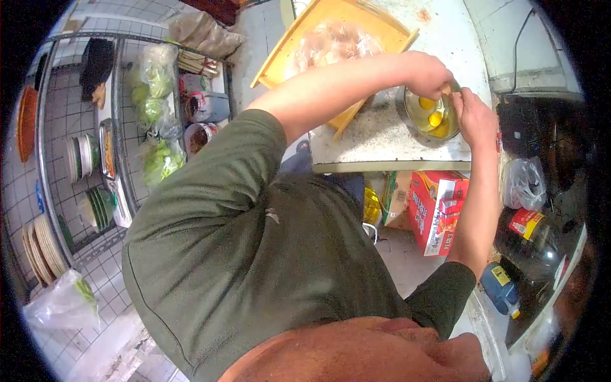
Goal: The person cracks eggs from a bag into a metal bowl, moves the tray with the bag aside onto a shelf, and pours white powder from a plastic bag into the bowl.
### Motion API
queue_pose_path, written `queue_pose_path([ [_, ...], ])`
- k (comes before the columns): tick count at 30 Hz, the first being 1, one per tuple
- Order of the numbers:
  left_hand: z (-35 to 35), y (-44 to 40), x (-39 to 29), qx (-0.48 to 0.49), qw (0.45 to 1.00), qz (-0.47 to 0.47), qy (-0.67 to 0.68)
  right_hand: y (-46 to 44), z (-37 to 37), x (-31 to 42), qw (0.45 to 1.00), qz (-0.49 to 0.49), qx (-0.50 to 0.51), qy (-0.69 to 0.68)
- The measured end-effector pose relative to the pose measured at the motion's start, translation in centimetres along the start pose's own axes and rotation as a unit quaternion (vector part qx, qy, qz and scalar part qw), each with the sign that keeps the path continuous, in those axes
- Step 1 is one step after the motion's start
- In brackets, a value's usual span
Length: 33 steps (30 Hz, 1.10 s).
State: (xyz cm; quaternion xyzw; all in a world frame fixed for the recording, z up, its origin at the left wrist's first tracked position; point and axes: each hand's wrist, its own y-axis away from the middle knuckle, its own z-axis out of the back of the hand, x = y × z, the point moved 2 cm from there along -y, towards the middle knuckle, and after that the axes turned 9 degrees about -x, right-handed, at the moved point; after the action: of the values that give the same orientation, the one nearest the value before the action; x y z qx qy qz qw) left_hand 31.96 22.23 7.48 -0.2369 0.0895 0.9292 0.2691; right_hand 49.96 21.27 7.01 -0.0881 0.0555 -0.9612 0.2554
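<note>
The person's left hand (pixel 428 75) and right hand (pixel 476 118) meet at the fingertips, the fingers bent in around a small brownish piece that looks like an eggshell (pixel 454 90); the grip appears to be a light pinch shared by both hands, though the fingers hide most of what they hold. It sits above the far right part of the round bowl (pixel 414 120), where at least two yolks (pixel 435 119) lie in a clear, yellowish liquid. The step in hand seems to be opening an egg over the bowl; the next move would call for parting the shell low inside the rim with both thumbs, so that no fragments drop among the yolks. The bowl rests on a white worktop (pixel 393 143), near its right side. To the left of the bowl and farther off, a shallow wooden tray (pixel 277 58) holds a clear plastic bag (pixel 337 42) of rounded, pinkish-brown things, probably eggs. Below the worktop's near edge stands a red and white carton (pixel 439 213). A big dark bottle (pixel 528 245) is on the right, and bagged green vegetables (pixel 151 111) sit on the shelving to the left.
</note>
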Motion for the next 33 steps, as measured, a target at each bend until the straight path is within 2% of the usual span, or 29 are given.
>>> queue_pose_path([
  [4, -2.0, -0.1, 2.2, -0.07, 0.99, 0.02, 0.122, 0.6, -0.7, -0.3, 0.989, -0.109, -0.028, -0.095],
  [7, -2.6, 0.3, 2.5, -0.094, 0.977, 0.057, 0.181, 0.9, -1.9, -0.9, 0.972, -0.138, -0.071, -0.176],
  [9, -2.7, 0.7, 2.4, -0.111, 0.966, 0.081, 0.218, 1.1, -2.2, -0.8, 0.969, -0.155, -0.056, -0.186],
  [12, -2.1, 1.0, 1.9, -0.14, 0.959, 0.064, 0.238, 0.5, -2.0, -0.1, 0.976, -0.169, -0.009, -0.137],
  [13, -2.3, 1.2, 1.8, -0.123, 0.963, 0.074, 0.227, 0.8, -2.1, 0.0, 0.978, -0.176, 0.014, -0.111],
  [15, -2.1, 0.8, 1.9, -0.097, 0.971, 0.089, 0.2, 1.0, -2.0, -0.4, 0.969, -0.189, -0.029, -0.155],
  [16, -2.5, 0.7, 2.3, -0.118, 0.968, 0.07, 0.21, 0.8, -2.3, -0.6, 0.964, -0.192, -0.05, -0.178],
  [19, -3.3, 0.3, 3.0, -0.195, 0.893, 0.119, 0.387, 0.9, -4.6, -2.1, 0.941, -0.204, -0.062, -0.262],
  [22, -4.0, 0.3, 2.5, -0.226, 0.872, 0.127, 0.414, 0.5, -6.5, -3.2, 0.802, -0.325, -0.06, -0.497],
  [25, -3.2, 0.8, 0.4, -0.228, 0.888, 0.09, 0.39, 0.7, -5.7, -0.6, 0.679, -0.37, -0.056, -0.632],
  [26, -2.4, 1.4, -0.5, -0.187, 0.879, 0.136, 0.416, 0.5, -6.2, -0.7, 0.677, -0.365, -0.04, -0.638],
  [29, -2.5, 1.8, -0.8, -0.176, 0.893, 0.152, 0.386, -0.1, -5.6, 0.8, 0.642, -0.35, -0.064, -0.679],
  [30, -2.4, 2.0, -0.6, -0.222, 0.903, 0.094, 0.356, -0.2, -5.9, 0.5, 0.676, -0.34, -0.048, -0.652],
  [33, -1.9, 3.7, 0.1, -0.24, 0.917, 0.048, 0.316, -0.7, -5.8, 1.5, 0.731, -0.287, -0.056, -0.617],
])
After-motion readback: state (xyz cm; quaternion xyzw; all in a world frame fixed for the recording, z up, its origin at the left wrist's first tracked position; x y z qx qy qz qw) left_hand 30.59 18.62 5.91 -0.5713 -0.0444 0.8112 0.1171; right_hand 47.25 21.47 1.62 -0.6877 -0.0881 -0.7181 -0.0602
